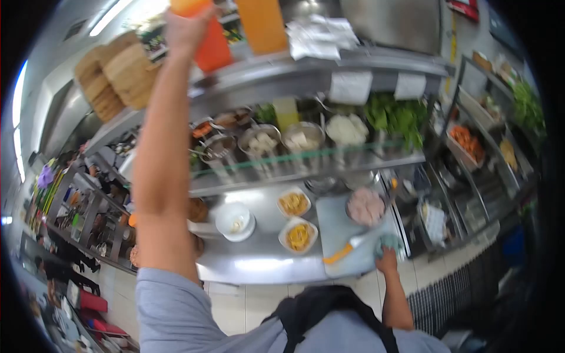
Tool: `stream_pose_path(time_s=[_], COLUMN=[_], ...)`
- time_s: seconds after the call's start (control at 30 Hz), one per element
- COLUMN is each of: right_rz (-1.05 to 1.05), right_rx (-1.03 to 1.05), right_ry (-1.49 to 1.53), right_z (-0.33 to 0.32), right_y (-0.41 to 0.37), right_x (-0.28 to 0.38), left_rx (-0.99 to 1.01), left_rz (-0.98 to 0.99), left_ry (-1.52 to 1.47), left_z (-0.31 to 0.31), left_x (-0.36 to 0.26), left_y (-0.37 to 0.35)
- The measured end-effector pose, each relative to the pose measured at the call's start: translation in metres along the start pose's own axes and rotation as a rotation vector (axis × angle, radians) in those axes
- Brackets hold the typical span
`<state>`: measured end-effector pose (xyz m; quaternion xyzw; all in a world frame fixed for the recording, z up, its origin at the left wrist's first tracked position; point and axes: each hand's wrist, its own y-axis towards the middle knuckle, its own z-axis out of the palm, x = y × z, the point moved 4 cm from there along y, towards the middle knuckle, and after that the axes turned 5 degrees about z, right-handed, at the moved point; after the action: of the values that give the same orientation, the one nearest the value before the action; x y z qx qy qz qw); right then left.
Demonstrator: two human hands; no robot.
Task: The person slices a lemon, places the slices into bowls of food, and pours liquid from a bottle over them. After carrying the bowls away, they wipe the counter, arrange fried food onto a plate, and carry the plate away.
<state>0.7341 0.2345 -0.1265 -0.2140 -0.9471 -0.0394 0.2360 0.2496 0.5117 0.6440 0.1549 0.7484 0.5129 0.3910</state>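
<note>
My left hand [187, 32] is stretched up to the top shelf, its fingers closed around a red-orange bottle [213, 52] with an orange top. Another orange container [262, 26] stands just right of it. Low at the right, my right hand [386, 260] grips a bluish-green cloth [389, 242] at the edge of a pale cutting board [326, 220]. Beside the cloth lies a knife with a yellow handle [338, 254]. A bowl of pale pink raw meat [366, 207] sits on the board's far part.
Two square bowls of yellow food [298, 236] and a white bowl [234, 220] stand on the steel counter [265, 267]. Metal tubs of ingredients [303, 138] and leafy greens [395, 115] line the middle shelf. Wooden boards [115, 73] lean at upper left; a rack [477, 176] stands right.
</note>
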Motion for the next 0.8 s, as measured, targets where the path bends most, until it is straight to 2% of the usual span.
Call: stream_pose_path(time_s=[0.03, 0.07, 0.1, 0.2, 0.23, 0.27, 0.33, 0.4, 0.43, 0.47, 0.5, 0.57, 0.6, 0.63, 0.8], right_rz=[0.034, 0.047, 0.031, -0.001, 0.012, 0.013, -0.009, -0.006, -0.013, -0.004, -0.003, -0.012, 0.009, 0.032, 0.0], right_rx=[0.024, 0.056, 0.072, 0.09, 0.113, 0.118, 0.091, 0.083, 0.063, 0.07, 0.088, 0.116, 0.147, 0.176, 0.191], right_ry=[0.007, -0.013, -0.008, -0.043, -0.041, -0.031, -0.033, -0.037, -0.049, -0.042, -0.06, -0.079, -0.102, -0.123, -0.082], right_z=[-0.014, -0.021, -0.024, -0.031, -0.035, -0.041, -0.037, -0.039, -0.042, -0.041, -0.04, -0.039, -0.038, -0.038, -0.047], right_y=[-0.006, -0.007, -0.005, -0.012, -0.012, -0.014, -0.016, -0.018, -0.02, -0.02, -0.018, -0.017, -0.015, -0.015, -0.018], right_x=[0.01, 0.015, 0.015, 0.015, 0.02, 0.025, 0.023, 0.028, 0.032, 0.031, 0.03, 0.031, 0.031, 0.031, 0.034], left_rx=[-0.097, -0.054, -0.045, 0.142, 0.633, 0.501, -0.006, 0.548, 0.644, 0.733, 0.947, 1.015, 1.024, 1.027, 1.102], left_rz=[0.031, 0.036, 0.342, 0.133, 0.249, -0.253, -0.222, -0.225, -0.336, -0.54, -0.666, -0.659, -0.751, -0.718, -0.701], left_ry=[0.309, -0.382, -0.38, -0.56, -0.577, -0.704, -0.625, -0.454, -0.266, -0.305, -0.231, -0.159, -0.199, -0.154, 0.004], left_z=[-0.009, -0.02, -0.026, -0.107, -0.144, -0.165, -0.157, -0.171, -0.178, -0.147, -0.135, -0.103, -0.095, -0.096, -0.072], left_x=[0.001, -0.039, -0.007, -0.02, -0.01, -0.016, -0.065, -0.032, -0.011, -0.017, 0.014, 0.036, 0.048, 0.081, 0.118], left_y=[0.007, -0.037, -0.002, -0.038, -0.046, -0.087, -0.214, -0.282, -0.329, -0.369, -0.413, -0.474, -0.5, -0.536, -0.593])
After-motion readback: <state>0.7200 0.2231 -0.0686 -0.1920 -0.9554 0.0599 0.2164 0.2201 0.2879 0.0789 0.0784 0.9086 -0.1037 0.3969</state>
